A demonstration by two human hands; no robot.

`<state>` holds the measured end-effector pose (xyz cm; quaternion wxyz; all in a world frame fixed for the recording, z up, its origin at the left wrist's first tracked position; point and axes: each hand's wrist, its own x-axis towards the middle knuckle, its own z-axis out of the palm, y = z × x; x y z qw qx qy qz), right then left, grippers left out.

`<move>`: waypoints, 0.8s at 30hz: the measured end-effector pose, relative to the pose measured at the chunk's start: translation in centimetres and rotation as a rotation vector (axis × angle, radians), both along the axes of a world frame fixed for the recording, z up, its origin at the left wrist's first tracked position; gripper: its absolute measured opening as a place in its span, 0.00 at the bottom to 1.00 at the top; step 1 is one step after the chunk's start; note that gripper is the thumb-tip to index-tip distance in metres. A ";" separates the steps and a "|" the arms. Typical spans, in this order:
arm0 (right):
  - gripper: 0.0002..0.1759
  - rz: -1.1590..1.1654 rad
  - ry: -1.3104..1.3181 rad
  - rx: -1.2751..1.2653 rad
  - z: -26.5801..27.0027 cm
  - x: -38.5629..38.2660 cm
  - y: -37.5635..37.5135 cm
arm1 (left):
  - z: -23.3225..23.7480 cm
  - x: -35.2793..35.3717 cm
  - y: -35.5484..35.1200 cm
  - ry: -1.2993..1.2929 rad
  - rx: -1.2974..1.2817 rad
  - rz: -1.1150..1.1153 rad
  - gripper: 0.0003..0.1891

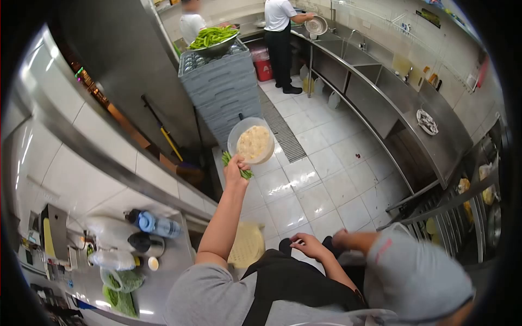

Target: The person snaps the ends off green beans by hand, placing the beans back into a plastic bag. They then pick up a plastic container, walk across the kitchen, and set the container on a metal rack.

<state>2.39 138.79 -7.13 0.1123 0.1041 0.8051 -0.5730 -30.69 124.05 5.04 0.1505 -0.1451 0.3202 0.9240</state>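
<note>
My left hand is stretched forward, fingers closed on the rim of a clear round container. Inside the container lies a pale, crumbly mass. Green stalks or pods stick out on both sides of the same hand, held together with the container. In front of my body, my right hand is bent at the wrist with its fingers loosely apart and nothing visible in it. Close to its right is a co-worker's hand, reaching in from a grey sleeve.
Stacked grey crates carry a bowl of green peppers. Two people stand at the back, one holding a metal pan. A steel sink counter runs along the right. Bottles stand on the left counter; a yellow stool is below.
</note>
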 end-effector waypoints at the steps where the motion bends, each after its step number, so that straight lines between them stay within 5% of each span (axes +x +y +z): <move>1: 0.18 -0.037 -0.010 -0.028 0.3 -1.1 2.0 | -0.3 -1.8 0.8 0.000 -0.014 -0.014 0.08; 5: 0.20 -0.460 -0.119 0.235 -5.6 -0.6 8.5 | -1.6 -8.1 5.1 -0.029 -0.038 -0.019 0.08; 7: 0.17 -0.478 -0.263 0.275 -7.6 1.0 11.5 | -0.4 -10.8 7.4 -0.072 -0.055 -0.012 0.09; 14: 0.17 -0.523 -0.462 -0.037 -12.8 4.6 21.0 | 1.3 -19.3 14.1 -0.038 0.029 -0.008 0.10; 24: 0.14 -0.476 -0.306 0.072 -12.9 -14.2 40.9 | 0.9 -29.6 25.4 -0.047 0.016 0.027 0.08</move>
